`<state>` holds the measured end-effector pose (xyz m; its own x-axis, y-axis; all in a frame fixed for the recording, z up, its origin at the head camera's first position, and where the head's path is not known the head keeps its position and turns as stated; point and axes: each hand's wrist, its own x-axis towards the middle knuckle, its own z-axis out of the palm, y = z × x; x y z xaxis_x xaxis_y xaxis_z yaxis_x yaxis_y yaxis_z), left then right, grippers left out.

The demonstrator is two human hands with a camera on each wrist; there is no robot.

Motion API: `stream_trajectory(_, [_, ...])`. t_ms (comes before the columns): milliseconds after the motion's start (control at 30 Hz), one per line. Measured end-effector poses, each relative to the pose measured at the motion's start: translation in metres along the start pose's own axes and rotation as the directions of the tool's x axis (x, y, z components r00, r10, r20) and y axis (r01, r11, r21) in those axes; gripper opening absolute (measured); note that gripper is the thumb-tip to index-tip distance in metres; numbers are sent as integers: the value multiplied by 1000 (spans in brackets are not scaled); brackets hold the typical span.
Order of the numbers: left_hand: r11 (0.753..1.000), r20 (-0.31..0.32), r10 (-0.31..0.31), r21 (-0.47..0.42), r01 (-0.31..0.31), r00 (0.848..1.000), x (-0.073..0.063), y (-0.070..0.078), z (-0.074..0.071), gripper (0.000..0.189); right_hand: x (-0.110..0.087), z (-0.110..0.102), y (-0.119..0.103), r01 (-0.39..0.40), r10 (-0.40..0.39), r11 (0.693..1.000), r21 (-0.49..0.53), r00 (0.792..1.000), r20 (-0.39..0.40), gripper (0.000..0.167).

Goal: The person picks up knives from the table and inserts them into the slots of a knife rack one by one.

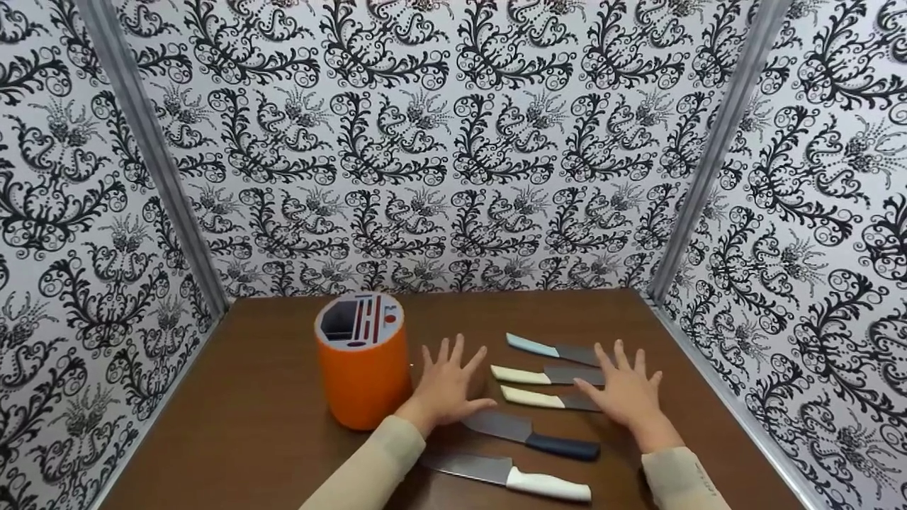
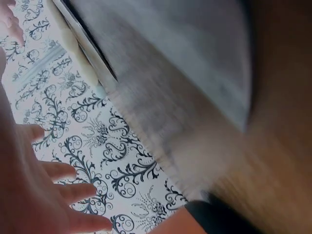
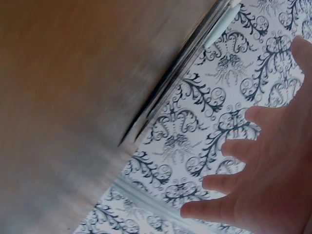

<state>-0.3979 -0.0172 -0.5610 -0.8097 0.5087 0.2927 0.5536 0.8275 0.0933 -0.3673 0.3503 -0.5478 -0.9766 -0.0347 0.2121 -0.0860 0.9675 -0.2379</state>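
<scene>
In the head view my left hand spreads its fingers over the table, between an orange knife block and the knives. Its thumb lies near the blade of a dark-handled knife; closer to me is a white-handled knife. My right hand, fingers also fanned out, overlaps the blade ends of a light-blue-handled knife, a cream-handled knife and a second cream-handled knife. Neither hand grips anything. Both wrist views show straight, separated fingers, with a broad blade large in the left one.
The knife block's grey top has slots and one wide opening, with no knives in it. Patterned wall panels enclose the brown tabletop at the back and both sides, with grey strips at the corners.
</scene>
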Motion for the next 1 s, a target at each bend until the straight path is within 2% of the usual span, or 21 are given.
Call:
stream_trajectory(233, [998, -46, 55, -14, -56, 997, -11, 18, -28, 99, 0, -7, -3, -46, 46, 999, 23, 998, -36, 99])
stream_trajectory(333, [996, -105, 77, -25, -80, 992, -15, 24, -42, 98, -1, -7, -10, -60, 61, 998, 29, 997, -54, 97])
stream_trajectory(400, [995, -168, 92, -31, -98, 981, -18, 26, -49, 96, -3, -8, -16, -68, 69, 997, 26, 996, -52, 97])
stream_trajectory(467, [991, -260, 115, -32, -127, 959, -21, 29, -54, 92, -6, -9, -23, -74, 75, 997, 26, 996, -44, 98])
stream_trajectory(500, [989, -310, 127, -36, -145, 942, -23, 30, -56, 89, -7, -10, -27, -76, 77, 997, 28, 996, -41, 99])
stream_trajectory(633, [977, -483, 152, -57, -204, 863, -38, 35, -62, 76, -9, -12, -51, -53, 56, 997, 52, 997, -55, 96])
stream_trajectory(700, [972, -531, 135, -91, -215, 837, -48, 36, -66, 72, -8, -12, -64, -26, 31, 998, 60, 996, -83, 94])
stream_trajectory(867, [968, -590, 60, -164, -192, 805, -73, 29, -77, 68, -7, -14, -90, 60, -49, 996, 62, 985, -163, 94])
stream_trajectory(933, [962, -630, 48, -179, -205, 775, -83, 23, -81, 65, -7, -14, -98, 86, -73, 994, 64, 980, -185, 94])
stream_trajectory(1000, [955, -687, 51, -179, -237, 725, -91, 16, -84, 60, -8, -14, -103, 105, -90, 992, 67, 977, -193, 93])
